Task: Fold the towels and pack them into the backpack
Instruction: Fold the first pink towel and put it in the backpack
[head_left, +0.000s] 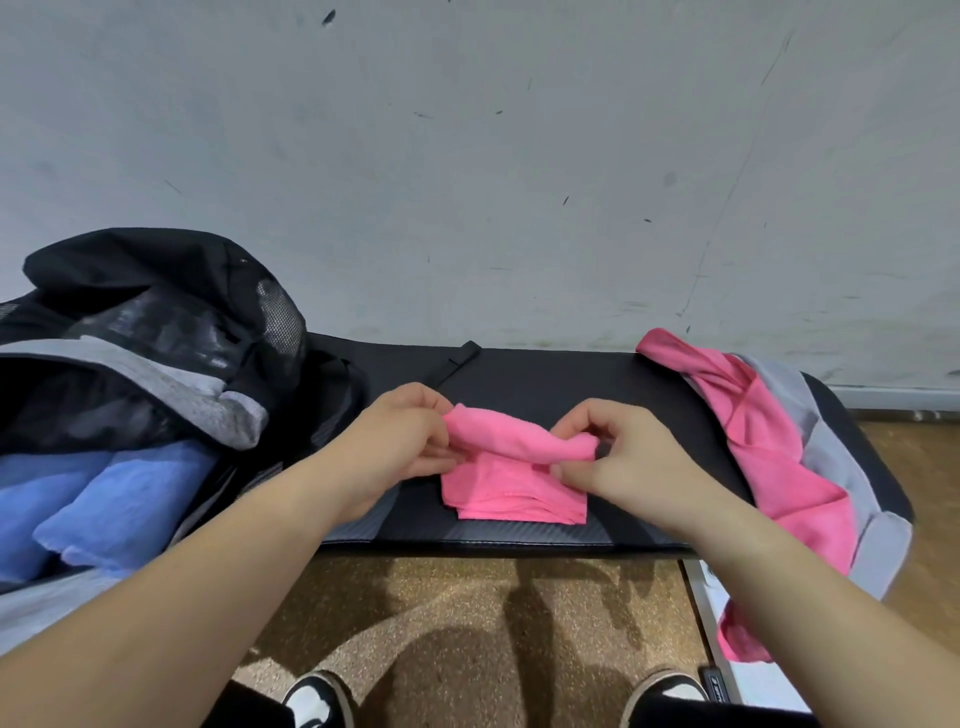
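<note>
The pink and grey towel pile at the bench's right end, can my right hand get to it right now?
Probably yes. The towel pile lies beside the right hand on the bench, nothing between them, though that hand pinches the half-rolled pink towel and must let go first.

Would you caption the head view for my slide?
Left hand and right hand grip a half-rolled pink towel beside the backpack.

Backpack (156, 322) left; folded towel (514, 493) centre; loose towels (769, 447) right
</note>
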